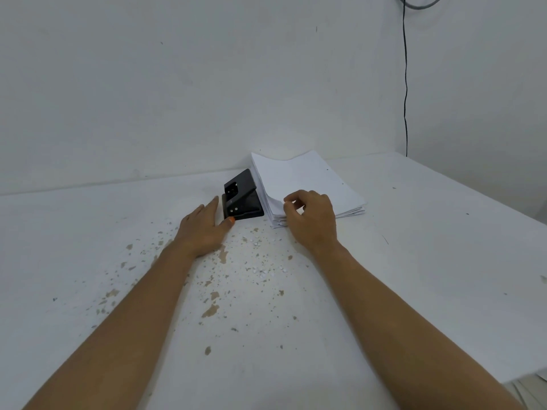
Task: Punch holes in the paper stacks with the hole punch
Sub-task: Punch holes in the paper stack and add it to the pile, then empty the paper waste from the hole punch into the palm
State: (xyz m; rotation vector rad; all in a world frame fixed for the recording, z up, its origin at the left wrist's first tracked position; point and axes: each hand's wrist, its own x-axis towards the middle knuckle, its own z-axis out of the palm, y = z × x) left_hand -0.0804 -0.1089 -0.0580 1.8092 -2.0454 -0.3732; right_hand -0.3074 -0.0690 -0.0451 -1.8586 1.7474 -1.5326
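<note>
the paper stack [307, 184] sits near the far edge of the white surface [429, 261], with the black hole punch [241, 199] just beside its left side, lever raised. the right hand [310, 217] has its grip pinched on the near corner of the top sheets, seemingly peeling off a batch; best to lift only a thin, squared bundle so the punch can bite cleanly. the left hand [204, 226] lies flat with straight fingers, grip open, touching the punch's near-left side to steady it. count: one punch, one visible stack, two hands, and many small paper dots [266, 272] scattered toward the near middle of the surface.
</note>
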